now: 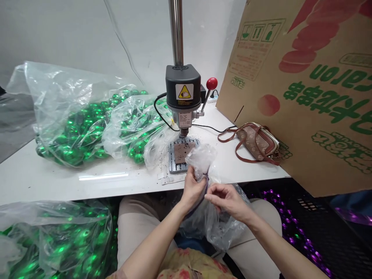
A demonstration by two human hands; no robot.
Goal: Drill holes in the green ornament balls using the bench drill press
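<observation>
My left hand (pixel 193 190) is closed around the gathered neck of a clear plastic bag (pixel 203 159), which puffs up above my fist and hangs down over my lap. My right hand (pixel 225 197) pinches the same bag just to the right, fingers bent and pressed together. Both hands hover at the front edge of the white table (pixel 87 180), just before the small bench drill press (pixel 183 97) and its metal base plate (pixel 181 155).
Clear bags of shiny green balls (pixel 78 128) lie on the table's left side, another (pixel 55 236) sits low at my left. A brown handbag (pixel 257 141) lies right of the drill. A large cardboard box (pixel 305 85) leans at the right. Purple beads (pixel 293 228) lie in a black crate.
</observation>
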